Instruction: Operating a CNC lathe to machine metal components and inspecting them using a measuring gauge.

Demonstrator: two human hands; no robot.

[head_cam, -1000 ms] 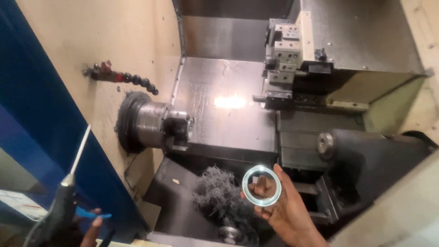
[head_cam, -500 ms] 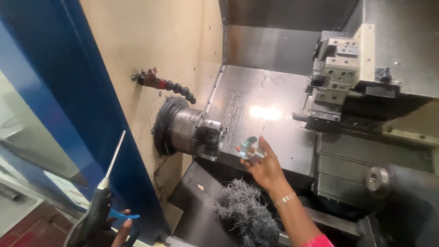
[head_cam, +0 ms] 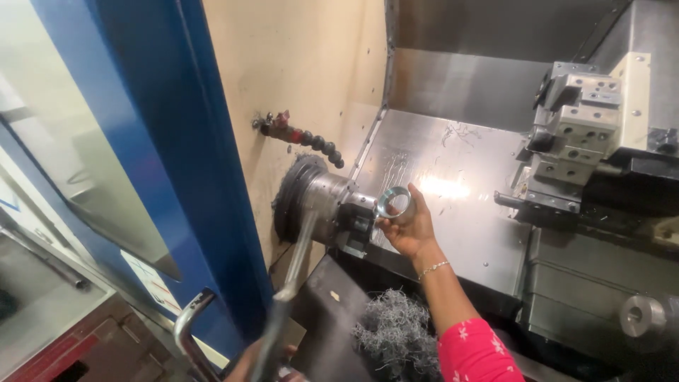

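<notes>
Head view: at 7 o'clock the left hand (head_cam: 272, 356), barely visible at the bottom edge, grips a blurred air gun (head_cam: 293, 272) whose nozzle points up toward the chuck (head_cam: 332, 209). Right of centre, the right hand (head_cam: 409, 225) pinches a metal ring (head_cam: 393, 203) just beside the chuck's face. Swarf (head_cam: 396, 332) lies at 6 o'clock, turret (head_cam: 587, 134) at 2

Ring (head_cam: 393, 203) right of chuck (head_cam: 322, 210)

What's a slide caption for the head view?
Right hand holds a metal ring at the lathe chuck; left hand grips an air gun.
</notes>
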